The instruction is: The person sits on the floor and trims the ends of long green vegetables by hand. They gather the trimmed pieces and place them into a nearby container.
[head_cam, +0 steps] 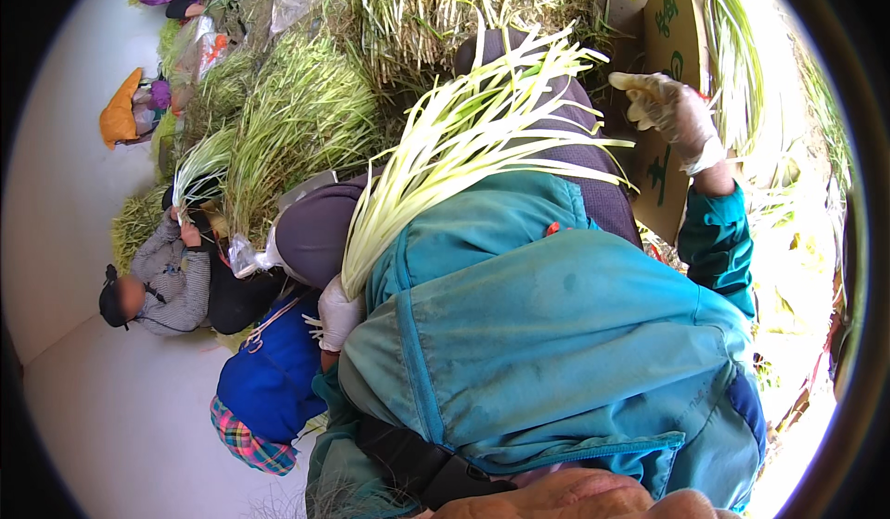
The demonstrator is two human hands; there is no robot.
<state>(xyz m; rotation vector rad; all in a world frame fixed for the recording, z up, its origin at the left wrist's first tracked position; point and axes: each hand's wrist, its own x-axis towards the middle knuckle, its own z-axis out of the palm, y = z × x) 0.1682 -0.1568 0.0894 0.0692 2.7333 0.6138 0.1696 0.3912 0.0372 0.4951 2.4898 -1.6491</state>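
Observation:
My left hand (341, 312), in a pale thin glove, grips the stem end of a bunch of long pale yellow-green leaves (445, 143), which look like blanched chives. The bunch fans out across my lap, its loose tips over my purple-brown trouser leg (591, 143). Cut white stem ends poke out below the left hand. My right hand (664, 109), gloved too, is raised at the right with its fingers apart and nothing seen in them. Behind it stands a cardboard box (657, 192) with green writing. More pale leaves (737, 67) hang over the box's far edge.
Heaps of green leaves (299, 116) lie to the left, and a strawy pile (424, 11) lies ahead. A co-worker in grey (174, 276) holds another bunch. Close on my left is a person in blue (271, 373). Other people sit farther off along the white wall (69, 206).

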